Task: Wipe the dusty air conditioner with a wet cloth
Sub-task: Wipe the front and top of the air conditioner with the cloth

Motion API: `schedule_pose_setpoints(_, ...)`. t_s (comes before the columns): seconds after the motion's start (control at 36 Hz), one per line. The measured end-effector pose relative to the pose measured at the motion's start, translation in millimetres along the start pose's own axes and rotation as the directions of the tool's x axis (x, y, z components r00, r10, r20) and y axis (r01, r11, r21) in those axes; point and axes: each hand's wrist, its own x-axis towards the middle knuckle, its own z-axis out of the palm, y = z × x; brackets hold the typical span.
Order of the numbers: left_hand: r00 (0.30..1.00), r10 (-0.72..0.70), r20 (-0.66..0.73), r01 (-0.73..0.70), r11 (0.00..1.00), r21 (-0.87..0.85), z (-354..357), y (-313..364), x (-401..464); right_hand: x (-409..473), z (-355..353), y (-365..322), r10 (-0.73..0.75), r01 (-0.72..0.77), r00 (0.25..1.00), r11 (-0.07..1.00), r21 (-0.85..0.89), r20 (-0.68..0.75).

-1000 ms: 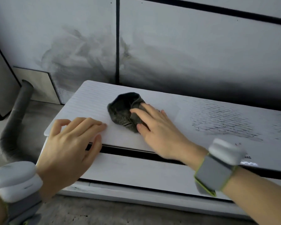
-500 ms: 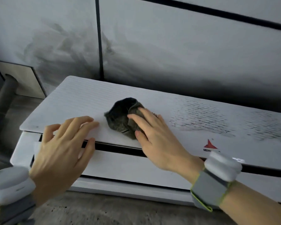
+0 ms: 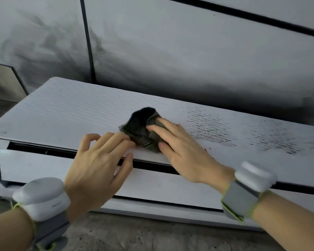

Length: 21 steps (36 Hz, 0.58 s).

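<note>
A white air conditioner (image 3: pixel 65 113) lies flat on the floor, its ribbed top panel facing up. Dark dust streaks (image 3: pixel 208 124) cover the panel's right half; the left half looks clean. A crumpled dark grey cloth (image 3: pixel 140 124) sits mid-panel near the front edge. My right hand (image 3: pixel 181 151) presses flat on the cloth's right side, fingers spread over it. My left hand (image 3: pixel 98 165) rests on the panel's front edge, its fingertips touching the cloth's left side, thumb hooked by the dark slot (image 3: pixel 43 149).
A grey tiled wall (image 3: pixel 188 51) with dark smudges and black grout lines rises right behind the unit. Rough concrete floor (image 3: pixel 134 234) runs in front. A beige panel (image 3: pixel 5 82) stands at the far left. Both wrists wear white and grey bands.
My right hand has slid the cloth to the right along the panel, toward the dusty streaks. My left hand followed and now touches the cloth. The view shifted right; the grey hose is out of sight.
</note>
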Motion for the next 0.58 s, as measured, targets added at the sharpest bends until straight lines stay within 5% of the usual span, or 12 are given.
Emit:
schedule_pose_setpoints(0.14,0.998,0.000,-0.058,0.001,1.000,0.010,1.3,-0.2,-0.1,37.1,-9.8,37.0,0.176,-0.178,0.984,0.983,-0.054,-0.034)
schedule_pose_setpoints(0.33,0.996,0.022,-0.090,-0.018,0.999,0.046,6.4,1.6,-2.2,79.1,-24.8,81.9,0.533,-0.533,0.846,0.846,-0.008,-0.035)
schedule_pose_setpoints(0.5,0.987,0.014,-0.158,-0.007,0.999,0.042,11.9,6.1,-1.5,56.2,-6.9,54.2,0.186,-0.192,0.980,0.978,-0.084,-0.069)
schedule_pose_setpoints(0.58,0.983,0.016,-0.186,-0.008,0.999,0.045,15.5,8.7,-2.7,51.7,-19.0,73.9,0.177,-0.178,0.984,0.980,-0.089,-0.019)
